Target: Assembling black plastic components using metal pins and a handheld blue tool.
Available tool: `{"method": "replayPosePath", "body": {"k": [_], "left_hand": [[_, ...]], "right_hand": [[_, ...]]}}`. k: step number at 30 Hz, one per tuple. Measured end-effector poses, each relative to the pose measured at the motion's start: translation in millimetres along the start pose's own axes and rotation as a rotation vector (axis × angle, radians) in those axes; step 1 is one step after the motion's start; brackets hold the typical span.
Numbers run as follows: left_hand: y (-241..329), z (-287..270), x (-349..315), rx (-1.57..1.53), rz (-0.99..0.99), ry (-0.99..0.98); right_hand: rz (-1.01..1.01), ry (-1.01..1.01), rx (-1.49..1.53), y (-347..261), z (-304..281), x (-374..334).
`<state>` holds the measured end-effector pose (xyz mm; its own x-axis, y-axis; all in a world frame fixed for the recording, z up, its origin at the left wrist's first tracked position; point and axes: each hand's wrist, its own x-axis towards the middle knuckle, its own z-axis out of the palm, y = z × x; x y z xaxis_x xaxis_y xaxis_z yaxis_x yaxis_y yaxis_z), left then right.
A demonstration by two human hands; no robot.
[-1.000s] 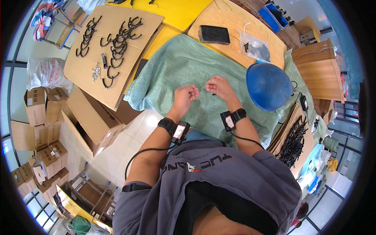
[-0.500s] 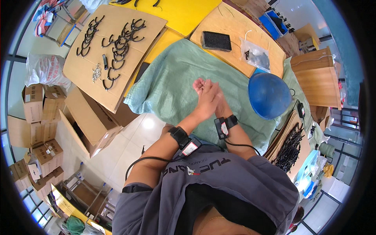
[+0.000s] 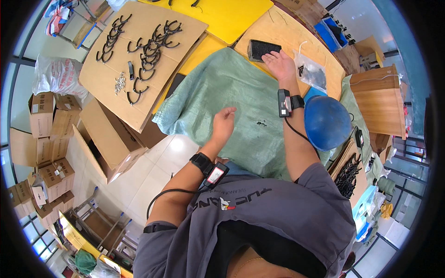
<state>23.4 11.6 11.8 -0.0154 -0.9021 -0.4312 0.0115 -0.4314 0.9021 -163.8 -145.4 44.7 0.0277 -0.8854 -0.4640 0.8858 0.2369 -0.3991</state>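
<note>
Palm upward and fingers spread, my right hand (image 3: pixel 281 66) is at the near right edge of a black rectangular tray (image 3: pixel 263 50) on the wooden board. Nothing shows in that palm. My left hand (image 3: pixel 224 122) is over the green woven cloth (image 3: pixel 199 92), seen from the side, fingers loosely extended, with nothing visible in it. Several tiny black pieces (image 3: pixel 262 123) lie on the cloth between my two forearms. A clear plastic bag (image 3: pixel 311 72) with small black parts rests right of my right hand. Beside my right forearm is a blue rounded bowl-like object (image 3: pixel 327 123).
On a cardboard sheet (image 3: pixel 99 76) at the left lie several black curved pieces (image 3: pixel 149 54), a small black bar (image 3: pixel 131 70) and a pile of small silvery parts (image 3: pixel 120 83). A bundle of black pieces (image 3: pixel 348 178) sits at the right. Open cardboard boxes (image 3: pixel 113 139) stand at the lower left.
My hands, clasped together before, are now apart. The right has moved up and right to the black tray; the left has moved slightly left and down. Tiny black pieces now show on the cloth.
</note>
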Motion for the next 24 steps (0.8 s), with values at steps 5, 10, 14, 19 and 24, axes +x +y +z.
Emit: {"method": "replayPosePath", "body": {"k": [5, 10, 14, 19, 24], "left_hand": [[-4, 2, 0, 0.082, -0.04, -0.053], [-18, 5, 6, -0.072, -0.017, -0.22], [-24, 15, 4, -0.047, -0.017, -0.385], [-34, 18, -2, 0.011, -0.101, -0.4], [-38, 16, 0, -0.025, -0.176, -0.417]], "right_hand": [[-0.055, 0.005, -0.091, -6, -17, -6], [-0.046, -0.112, -0.866, 13, -39, -64], [-0.014, 0.105, -1.528, 41, -88, -116], [-0.452, 0.231, -1.96, 78, -100, -140], [-0.548, 0.384, -2.025, 86, -98, -135]]}}
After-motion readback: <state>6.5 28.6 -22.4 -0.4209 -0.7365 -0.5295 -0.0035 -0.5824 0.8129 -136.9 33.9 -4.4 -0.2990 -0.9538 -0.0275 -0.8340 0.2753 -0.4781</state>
